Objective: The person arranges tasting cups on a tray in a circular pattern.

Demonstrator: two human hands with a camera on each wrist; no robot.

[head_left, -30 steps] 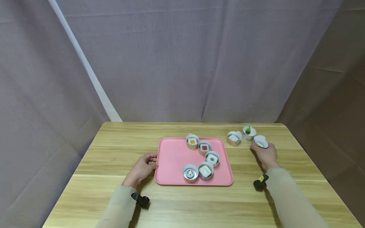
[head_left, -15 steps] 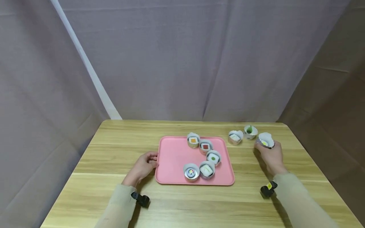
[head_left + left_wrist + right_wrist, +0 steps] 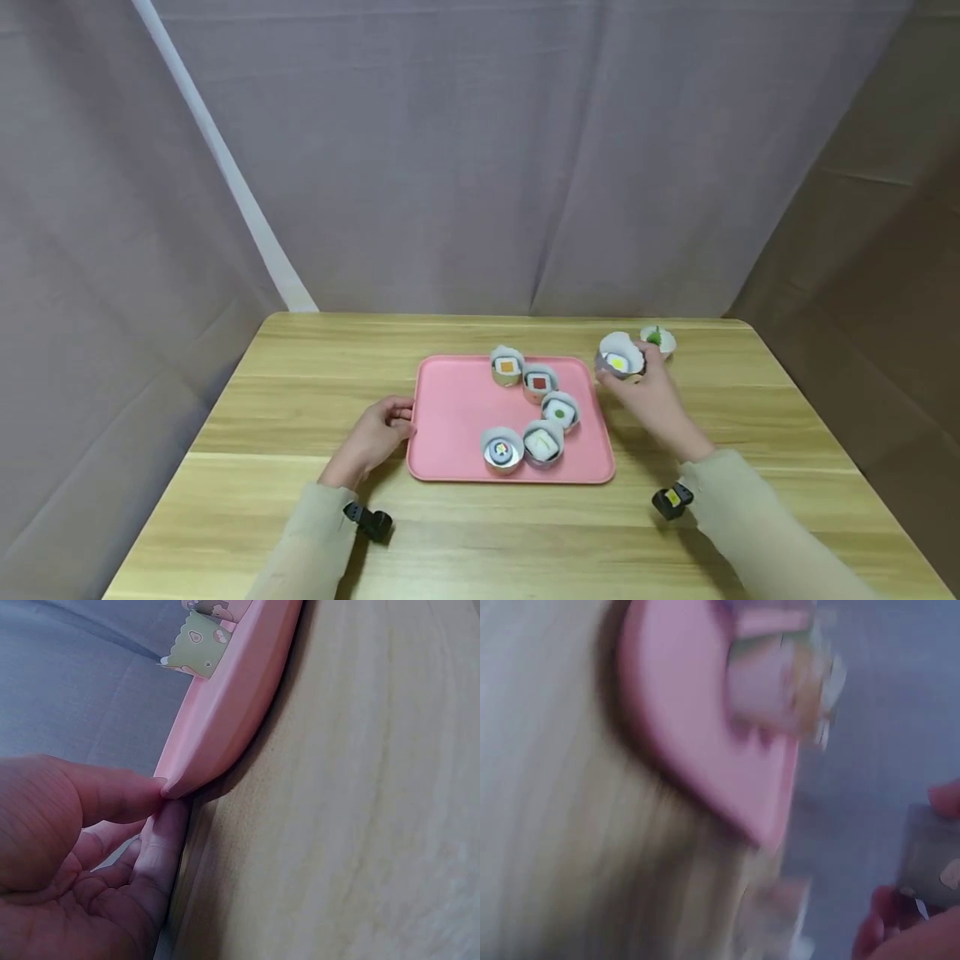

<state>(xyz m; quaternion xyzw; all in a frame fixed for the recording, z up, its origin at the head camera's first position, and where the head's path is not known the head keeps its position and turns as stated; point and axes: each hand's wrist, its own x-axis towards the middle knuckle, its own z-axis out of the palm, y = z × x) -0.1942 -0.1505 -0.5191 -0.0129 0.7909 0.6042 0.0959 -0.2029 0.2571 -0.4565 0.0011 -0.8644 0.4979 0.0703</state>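
Observation:
My left hand [image 3: 378, 435] pinches the left rim of a pink tray [image 3: 450, 417] between thumb and fingers; the left wrist view shows this grip close up. Above the table, just right of the tray, my right hand [image 3: 658, 404] holds a paper baking cup [image 3: 621, 348] with a scalloped rim and a white piece with a yellow centre inside. The right wrist view is blurred and shows this grey cup [image 3: 930, 859] between the fingers. Several similar cups stand in a curve on the tray's right half, among them an orange-centred one [image 3: 507, 367] and a red-centred one [image 3: 539, 384].
A cup with green leaves [image 3: 657, 340] stands at the table's back right, partly behind my right hand. Another cup near it is mostly hidden behind the held one. Grey cloth [image 3: 420, 167] hangs behind the wooden table [image 3: 322, 375].
My right hand has lifted the yellow-centred cup from the right and carried it left toward the tray, over the cup standing there. My left hand stays at the tray's rim.

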